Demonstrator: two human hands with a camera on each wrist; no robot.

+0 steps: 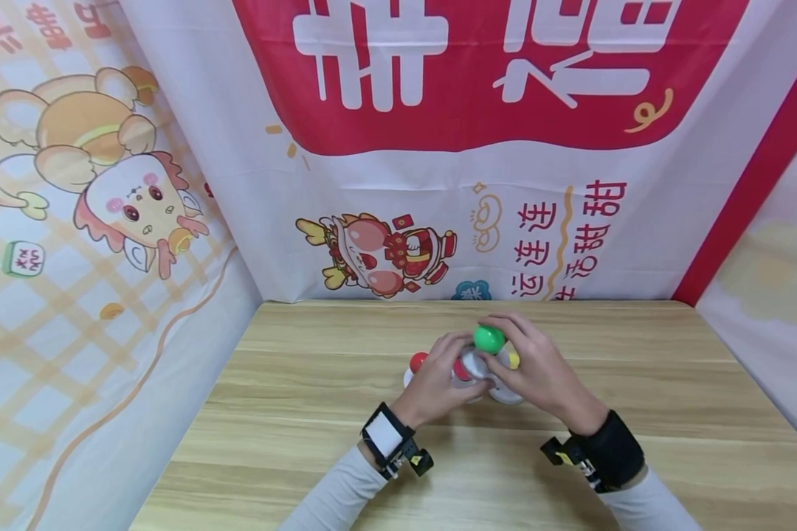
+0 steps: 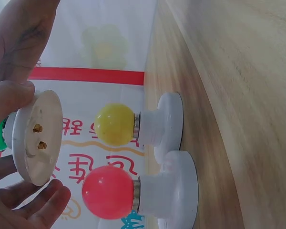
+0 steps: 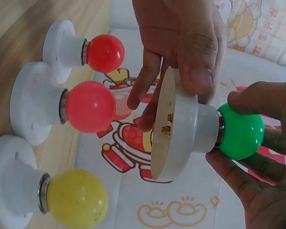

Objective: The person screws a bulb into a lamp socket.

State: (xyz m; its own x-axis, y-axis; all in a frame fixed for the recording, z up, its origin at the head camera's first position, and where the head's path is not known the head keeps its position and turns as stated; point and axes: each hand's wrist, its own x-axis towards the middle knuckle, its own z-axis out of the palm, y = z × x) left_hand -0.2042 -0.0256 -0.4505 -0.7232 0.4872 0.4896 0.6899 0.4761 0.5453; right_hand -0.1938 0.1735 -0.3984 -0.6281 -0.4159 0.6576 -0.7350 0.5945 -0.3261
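Above the wooden table, my left hand (image 1: pixel 438 380) grips the rim of a round white lamp holder (image 3: pixel 183 131), thumb on one face and fingers behind. A green light bulb (image 3: pixel 243 131) sits in its neck, and my right hand (image 1: pixel 538 361) holds that bulb between thumb and fingers. In the left wrist view the holder's hollow underside (image 2: pixel 40 157) shows two brass-coloured terminals. Beneath the hands, three more white holders stand on the table, carrying a red bulb (image 3: pixel 106 53), a pinkish-red bulb (image 3: pixel 91 106) and a yellow bulb (image 3: pixel 78 198).
The wooden table (image 1: pixel 292 442) meets a white printed cloth (image 1: pixel 372 177) at its back edge. Another patterned cloth (image 1: pixel 73 295) hangs along the left side. Each wrist wears a black strap (image 1: pixel 607 451) with a small camera.
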